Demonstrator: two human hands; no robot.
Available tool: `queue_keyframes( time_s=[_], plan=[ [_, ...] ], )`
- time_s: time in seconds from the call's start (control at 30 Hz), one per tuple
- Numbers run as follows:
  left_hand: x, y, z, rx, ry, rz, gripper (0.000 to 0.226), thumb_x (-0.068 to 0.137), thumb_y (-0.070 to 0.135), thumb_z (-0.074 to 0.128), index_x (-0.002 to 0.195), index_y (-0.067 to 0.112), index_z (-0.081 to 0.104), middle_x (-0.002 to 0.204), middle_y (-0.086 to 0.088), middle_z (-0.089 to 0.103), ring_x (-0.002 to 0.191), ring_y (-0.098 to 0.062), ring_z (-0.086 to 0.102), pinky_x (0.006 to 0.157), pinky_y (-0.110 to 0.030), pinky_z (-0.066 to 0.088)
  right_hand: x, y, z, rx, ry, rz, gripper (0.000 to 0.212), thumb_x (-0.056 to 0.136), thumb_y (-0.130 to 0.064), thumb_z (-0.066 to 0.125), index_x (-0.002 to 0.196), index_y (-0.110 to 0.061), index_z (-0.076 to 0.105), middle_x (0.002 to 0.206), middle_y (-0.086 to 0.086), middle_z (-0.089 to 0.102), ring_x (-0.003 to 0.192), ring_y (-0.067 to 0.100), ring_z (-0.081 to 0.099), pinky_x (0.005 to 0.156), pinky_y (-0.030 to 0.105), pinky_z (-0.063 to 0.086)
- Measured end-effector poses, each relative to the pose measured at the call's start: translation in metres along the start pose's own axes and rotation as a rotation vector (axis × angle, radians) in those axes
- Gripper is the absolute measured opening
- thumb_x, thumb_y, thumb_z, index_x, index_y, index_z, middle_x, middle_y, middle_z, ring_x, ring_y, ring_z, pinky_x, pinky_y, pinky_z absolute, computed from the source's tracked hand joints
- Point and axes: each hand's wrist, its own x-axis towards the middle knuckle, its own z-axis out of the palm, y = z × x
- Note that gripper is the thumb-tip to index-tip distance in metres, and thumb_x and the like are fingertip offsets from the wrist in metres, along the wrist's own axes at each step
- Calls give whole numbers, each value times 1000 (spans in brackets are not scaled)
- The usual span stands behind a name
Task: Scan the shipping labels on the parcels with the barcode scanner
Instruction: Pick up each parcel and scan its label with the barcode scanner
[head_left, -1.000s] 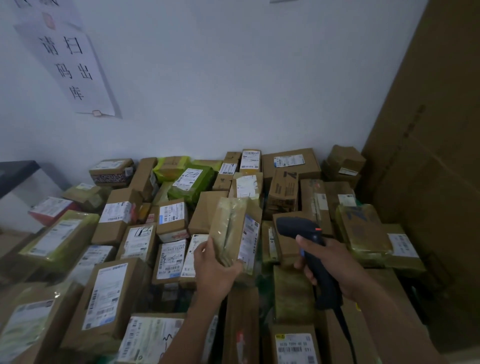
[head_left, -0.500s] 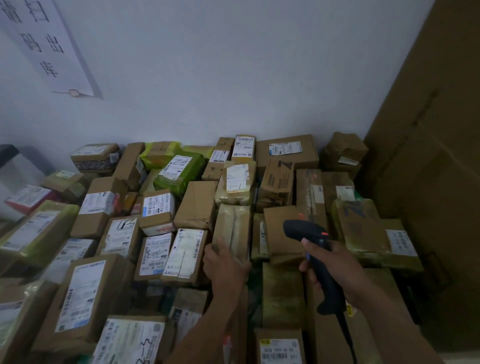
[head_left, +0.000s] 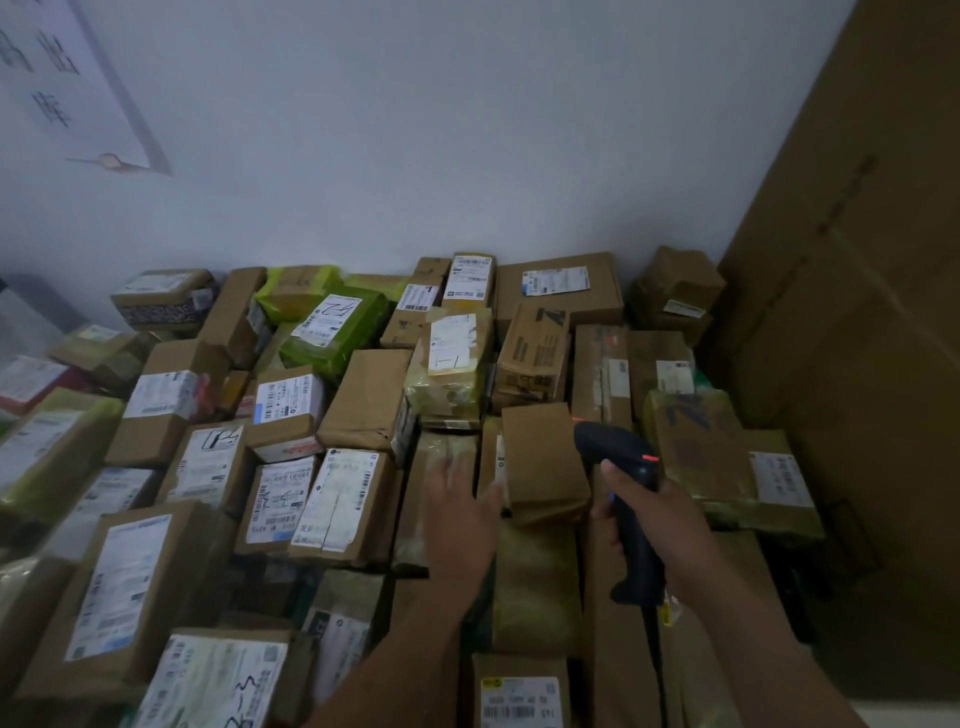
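Where the work stands: between scans, in my judgement; no label squarely faces the scanner.
Parcels (head_left: 363, 400): a dense heap of brown boxes and taped packets running back to the wall, many with white labels (head_left: 337, 499) turned upward.
Plain box (head_left: 540, 462): lies just ahead of both hands, with no label on its visible top.
Scanner (head_left: 623, 452): black pistol type, held over the right middle of the heap with its nose pointing away; a red lamp is lit on its head.
Right hand (head_left: 660, 519): wrapped round the scanner's handle.
Left hand (head_left: 462, 514): fingers spread, holding nothing, low over a taped packet (head_left: 447, 447); it is blurred, so contact is unconfirmed.
Next move: probably the left hand must turn or lift a parcel until its label shows, then the beam must be laid across the barcode.
Room: pale wall (head_left: 467, 130), tall cardboard sheet (head_left: 857, 312) at right, paper notice (head_left: 57, 88) upper left.
Support: hidden beneath the heap; bench or floor cannot be told.
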Motion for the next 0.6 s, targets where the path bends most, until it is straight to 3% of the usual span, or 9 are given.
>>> queue_keyframes(
  time_s=[0.07, 0.13, 0.23, 0.33, 0.5, 0.6],
  plan=[
    [4, 30, 0, -95, -17, 45, 65, 93, 56, 52, 147, 24, 38, 154, -6, 32, 141, -21, 32, 111, -40, 39, 0, -1, -5, 25, 49, -6, 38, 88, -39, 70, 72, -5, 67, 65, 14, 69, 44, 19, 59, 42, 27, 50],
    [5, 54, 6, -21, -98, 103, 82, 89, 64, 53, 154, 24, 25, 159, -8, 20, 145, -25, 26, 113, -43, 37, 0, -4, -11, 34, 87, 2, 40, 87, -40, 71, 72, -4, 67, 61, 12, 68, 42, 18, 59, 41, 25, 49],
    [9, 75, 20, 133, -239, 35, 107, 81, 75, 53, 158, 18, 6, 164, -13, -3, 150, -34, 7, 120, -48, 22, -2, -7, -18, 25, 113, 18, 46, 86, -44, 71, 69, -2, 67, 54, 10, 64, 41, 18, 59, 40, 25, 48],
    [8, 82, 32, 220, -267, -45, 118, 77, 76, 59, 158, 17, -3, 162, -18, -11, 150, -38, 2, 121, -49, 18, -5, -6, -24, 32, 126, 0, 44, 87, -42, 70, 67, -4, 65, 56, 10, 66, 41, 17, 58, 41, 26, 48],
    [3, 71, 28, 118, -258, -174, 112, 76, 68, 63, 157, 24, -1, 149, -18, 20, 133, -34, 31, 106, -43, 39, -17, -5, -27, 32, 135, -18, 39, 89, -37, 70, 71, -3, 64, 60, 10, 67, 40, 16, 57, 40, 25, 48],
    [-1, 58, 14, 57, -216, -165, 108, 76, 60, 67, 156, 20, 7, 145, -17, 25, 130, -32, 32, 101, -40, 40, -25, -6, -22, 24, 117, -23, 37, 89, -35, 70, 72, -3, 64, 59, 10, 66, 39, 15, 57, 39, 23, 48]
  ],
)
